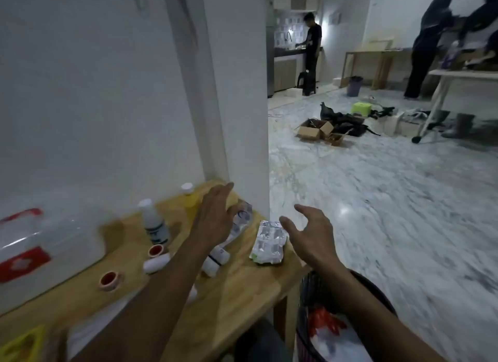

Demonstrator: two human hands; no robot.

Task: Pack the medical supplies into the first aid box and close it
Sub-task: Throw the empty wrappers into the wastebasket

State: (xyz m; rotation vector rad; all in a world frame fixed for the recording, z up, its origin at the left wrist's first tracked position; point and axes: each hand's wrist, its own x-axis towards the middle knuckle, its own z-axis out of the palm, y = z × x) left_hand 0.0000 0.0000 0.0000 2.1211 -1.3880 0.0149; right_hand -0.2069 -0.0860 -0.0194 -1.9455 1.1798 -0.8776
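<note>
Two empty hands, left hand [215, 221] and right hand [310, 235], fingers spread, over foil blister packs [266, 243] near the wooden surface [242, 286] edge, probably poised for gathering toward the clear red-latched first aid box [35, 243].

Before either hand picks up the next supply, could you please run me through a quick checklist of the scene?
1. Left hand free: ok, open above a clear plastic packet.
2. Right hand free: ok, open beside the foil blister pack.
3. Supplies within reach on the wooden table: ok.
4. First aid box open: cannot tell, blurred.
5. White bottle upright: ok.
</note>
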